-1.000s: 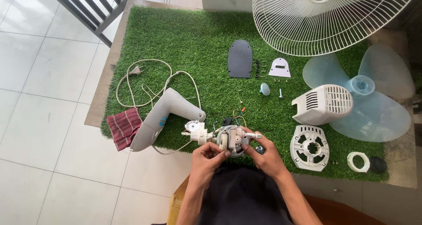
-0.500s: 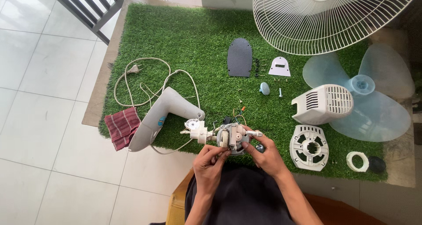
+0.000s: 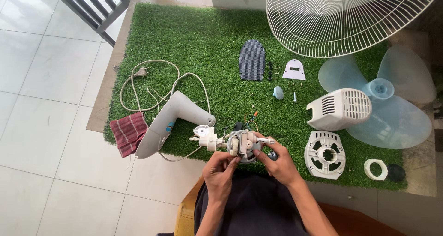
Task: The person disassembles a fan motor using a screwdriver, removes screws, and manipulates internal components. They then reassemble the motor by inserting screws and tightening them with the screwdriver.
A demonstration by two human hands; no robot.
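Evidently, disassembly is well advanced: the round grey fan motor with coloured wires [image 3: 244, 146], at six o'clock, is gripped by left hand [image 3: 220, 171] and right hand [image 3: 277, 164]; white ribbed plastic housing [image 3: 340, 108] lies removed at three o'clock; remaining fasteners perhaps hidden.

The fan motor assembly [image 3: 244, 146] is sitting at the near edge of the green turf. Coloured wires are trailing from its rear. A white gear housing is facing left.

Small changes only. Left hand [image 3: 220, 173] has slid up a bit toward the fan motor [image 3: 244, 146]; fingertips now on its white gear part, thumb side nearer the centre. Right hand [image 3: 276, 163] shifted slightly closer to the motor's right edge, w/ fingers curled tighter. Motor itself tilted a touch vs. grey fan neck [image 3: 173, 120].
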